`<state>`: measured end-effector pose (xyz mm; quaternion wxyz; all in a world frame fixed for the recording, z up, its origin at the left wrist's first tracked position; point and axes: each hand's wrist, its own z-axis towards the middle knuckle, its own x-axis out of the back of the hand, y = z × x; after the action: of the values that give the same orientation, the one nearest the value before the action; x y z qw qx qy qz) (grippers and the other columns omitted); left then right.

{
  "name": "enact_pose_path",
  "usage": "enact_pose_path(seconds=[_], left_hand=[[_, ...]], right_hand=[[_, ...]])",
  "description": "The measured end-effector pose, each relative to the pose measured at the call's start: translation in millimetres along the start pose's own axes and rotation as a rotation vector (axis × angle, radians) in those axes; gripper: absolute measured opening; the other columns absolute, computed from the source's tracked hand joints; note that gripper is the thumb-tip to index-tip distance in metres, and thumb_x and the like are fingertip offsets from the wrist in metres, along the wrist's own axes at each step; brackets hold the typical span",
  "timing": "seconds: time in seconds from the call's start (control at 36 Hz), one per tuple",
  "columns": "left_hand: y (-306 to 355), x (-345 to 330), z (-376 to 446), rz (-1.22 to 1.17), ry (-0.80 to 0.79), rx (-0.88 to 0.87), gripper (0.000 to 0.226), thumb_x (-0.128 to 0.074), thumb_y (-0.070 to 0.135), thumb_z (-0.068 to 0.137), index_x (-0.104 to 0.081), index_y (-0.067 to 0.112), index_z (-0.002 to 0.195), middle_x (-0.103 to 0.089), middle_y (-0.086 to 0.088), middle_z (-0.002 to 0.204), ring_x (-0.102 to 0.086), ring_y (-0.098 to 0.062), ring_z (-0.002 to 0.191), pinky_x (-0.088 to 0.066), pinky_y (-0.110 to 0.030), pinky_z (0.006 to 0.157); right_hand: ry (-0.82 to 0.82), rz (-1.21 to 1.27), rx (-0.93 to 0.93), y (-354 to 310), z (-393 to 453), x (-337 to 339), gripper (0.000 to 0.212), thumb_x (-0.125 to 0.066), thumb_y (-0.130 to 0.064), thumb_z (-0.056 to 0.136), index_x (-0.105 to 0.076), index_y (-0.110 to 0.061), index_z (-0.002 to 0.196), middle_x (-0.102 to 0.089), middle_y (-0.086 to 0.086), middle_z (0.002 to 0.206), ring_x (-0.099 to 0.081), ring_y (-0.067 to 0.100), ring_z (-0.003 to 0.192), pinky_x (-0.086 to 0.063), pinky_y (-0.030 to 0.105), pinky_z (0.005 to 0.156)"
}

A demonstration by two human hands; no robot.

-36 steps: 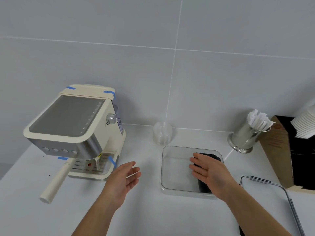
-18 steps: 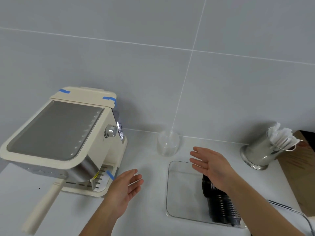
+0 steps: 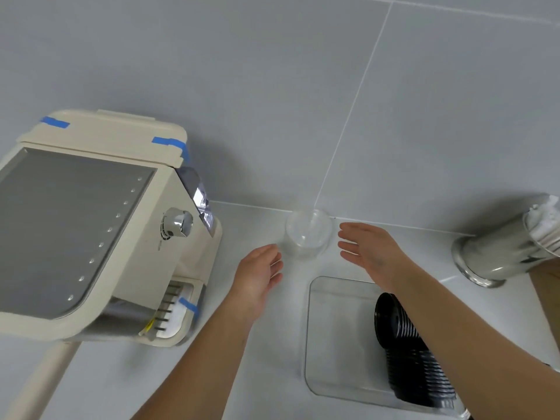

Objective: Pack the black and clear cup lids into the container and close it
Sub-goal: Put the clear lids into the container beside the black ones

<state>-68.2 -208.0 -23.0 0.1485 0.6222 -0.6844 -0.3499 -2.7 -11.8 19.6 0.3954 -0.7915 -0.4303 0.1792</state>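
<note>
Both hands have moved forward since a moment ago: left hand [image 3: 260,275] and right hand [image 3: 368,253], open and empty, now flank one stack of clear lids [image 3: 307,233] at twelve o'clock. One black lid stack [image 3: 409,353] lies inside one container [image 3: 333,338] at five o'clock.

Cream espresso machine [image 3: 91,231] with blue tape strips at left; steel canister [image 3: 497,253] of white paper-wrapped items at right, on white counter [image 3: 257,374].
</note>
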Motion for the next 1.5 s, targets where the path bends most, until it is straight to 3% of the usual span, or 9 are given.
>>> enact_pose_path(seconds=[0.14,0.22,0.28,0.39,0.53,0.75,0.92,1.19,1.5], left_hand=[[6,-20,19,0.092,-0.004,0.007,0.027,-0.063,0.032,0.092,-0.060,0.021,0.117,-0.062,0.007,0.110,-0.055,-0.015,0.113,-0.044,-0.034,0.104],[10,-29,26,0.132,-0.015,0.021,0.011,-0.061,0.031,0.093,-0.063,0.024,0.100,-0.060,0.005,0.108,-0.056,-0.012,0.098,-0.044,-0.029,0.095],[10,-34,31,0.164,-0.021,0.029,0.011,-0.060,0.032,0.093,-0.063,0.025,0.100,-0.063,0.005,0.111,-0.058,-0.014,0.101,-0.043,-0.028,0.089],[7,-39,37,0.206,-0.012,0.013,0.027,-0.060,0.031,0.089,-0.066,0.025,0.115,-0.066,0.002,0.121,-0.062,-0.014,0.106,-0.046,-0.027,0.078],[4,-41,40,0.199,0.035,0.021,0.066,-0.063,0.041,0.069,-0.056,0.026,0.133,-0.062,0.001,0.132,-0.060,-0.018,0.116,-0.046,-0.031,0.091],[5,-40,33,0.126,0.040,-0.037,0.051,-0.066,0.031,0.084,-0.052,0.025,0.133,-0.060,0.000,0.130,-0.059,-0.014,0.111,-0.042,-0.032,0.093],[8,-42,12,0.026,0.007,-0.086,0.041,-0.067,0.026,0.088,-0.057,0.024,0.128,-0.063,-0.001,0.127,-0.061,-0.017,0.113,-0.044,-0.035,0.101],[1,-44,-45,-0.014,-0.067,-0.181,0.033,-0.072,0.025,0.086,-0.063,0.026,0.117,-0.067,-0.004,0.125,-0.065,-0.017,0.113,-0.049,-0.034,0.096],[-4,-39,-105,0.057,-0.116,-0.287,0.030,-0.073,0.022,0.084,-0.060,0.028,0.111,-0.071,0.000,0.112,-0.066,-0.017,0.105,-0.051,-0.034,0.095]], right_hand=[[-0.027,-0.137,-0.023,0,25,-17,0.021,-0.069,-0.019,0.088,-0.069,-0.017,0.109,-0.065,0.007,0.107,-0.060,0.022,0.097,-0.051,0.034,0.093],[-0.069,-0.190,-0.039,-1,36,-24,0.023,-0.067,-0.024,0.089,-0.068,-0.023,0.112,-0.068,0.006,0.113,-0.062,0.022,0.100,-0.048,0.037,0.098],[-0.114,-0.197,-0.066,-3,40,-26,0.019,-0.065,-0.025,0.092,-0.065,-0.026,0.110,-0.068,0.001,0.110,-0.063,0.020,0.100,-0.045,0.039,0.102],[-0.142,-0.209,-0.127,-1,48,-27,0.025,-0.064,-0.030,0.092,-0.064,-0.026,0.116,-0.069,-0.007,0.102,-0.064,0.014,0.093,-0.042,0.044,0.108],[-0.155,-0.168,-0.137,2,52,-22,0.028,-0.066,-0.028,0.090,-0.063,-0.025,0.118,-0.069,-0.003,0.110,-0.064,0.020,0.104,-0.043,0.046,0.108],[-0.187,-0.075,-0.121,5,47,-19,0.032,-0.069,-0.021,0.088,-0.062,-0.020,0.119,-0.067,0.003,0.123,-0.064,0.023,0.110,-0.041,0.044,0.110],[-0.205,0.027,-0.072,0,28,-11,0.023,-0.067,-0.017,0.088,-0.061,-0.021,0.110,-0.066,0.001,0.104,-0.066,0.026,0.099,-0.047,0.039,0.099],[-0.203,0.079,0.063,-13,-25,7,0.037,-0.072,-0.020,0.086,-0.060,-0.013,0.121,-0.072,0.003,0.109,-0.070,0.027,0.102,-0.049,0.040,0.102],[-0.213,0.092,0.209,-10,-85,24,0.022,-0.070,-0.013,0.087,-0.064,-0.010,0.107,-0.074,0.006,0.097,-0.072,0.020,0.086,-0.056,0.034,0.086]])
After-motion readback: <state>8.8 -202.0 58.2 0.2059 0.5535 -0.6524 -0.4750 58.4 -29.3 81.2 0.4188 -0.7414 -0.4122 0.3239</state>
